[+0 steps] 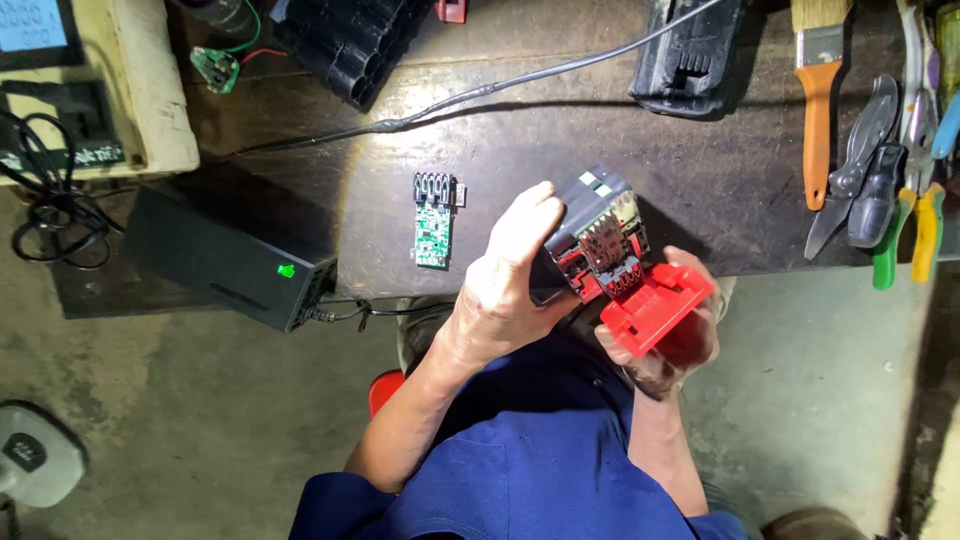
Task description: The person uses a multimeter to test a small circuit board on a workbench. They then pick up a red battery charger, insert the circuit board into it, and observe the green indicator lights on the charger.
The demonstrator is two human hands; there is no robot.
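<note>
The person wears a blue short-sleeved shirt, leaving both forearms and hands bare.

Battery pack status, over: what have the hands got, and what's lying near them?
Left hand grips black battery pack. Right hand holds its red cover. Green circuit board lies apart on bench.

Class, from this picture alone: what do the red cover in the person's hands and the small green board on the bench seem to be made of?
Red cover: likely moulded plastic, matte, with even colour and crisp ribs. Green board: seemingly a printed circuit board, glossy green, dotted with small components.
</note>
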